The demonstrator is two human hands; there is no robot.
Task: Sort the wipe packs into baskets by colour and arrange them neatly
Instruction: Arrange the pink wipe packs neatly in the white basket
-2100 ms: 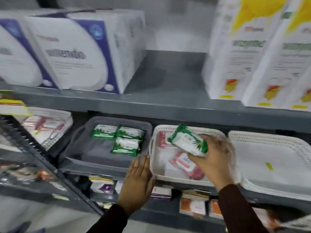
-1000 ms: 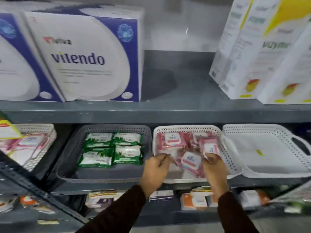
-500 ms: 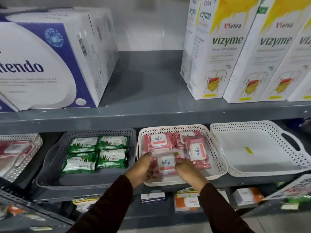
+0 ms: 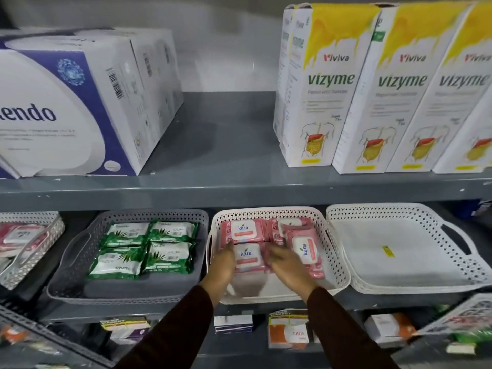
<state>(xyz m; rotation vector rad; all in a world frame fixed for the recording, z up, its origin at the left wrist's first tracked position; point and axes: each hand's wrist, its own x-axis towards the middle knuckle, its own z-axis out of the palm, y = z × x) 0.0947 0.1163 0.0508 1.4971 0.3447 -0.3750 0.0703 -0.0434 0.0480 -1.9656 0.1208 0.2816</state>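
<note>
Several pink wipe packs lie in the middle white basket (image 4: 338,251). Both hands reach into it. My left hand (image 4: 222,265) and my right hand (image 4: 286,265) press against the two sides of a front pink pack (image 4: 249,257). Another pink pack (image 4: 243,230) lies flat behind it, and one pink pack (image 4: 303,249) lies turned sideways on the right, overlapping others. Several green wipe packs (image 4: 145,246) lie in neat rows in the grey basket (image 4: 80,251) to the left.
A white basket (image 4: 399,267) on the right holds only a yellow sticker. Another white basket (image 4: 34,251) at far left holds pink packs. Large boxes (image 4: 327,102) stand on the shelf above. Small boxes (image 4: 288,331) fill the shelf below.
My right hand put the green pack into the grey basket, then both hands moved into the pink basket. They closed around the front pink pack and slid it back beside the others.
</note>
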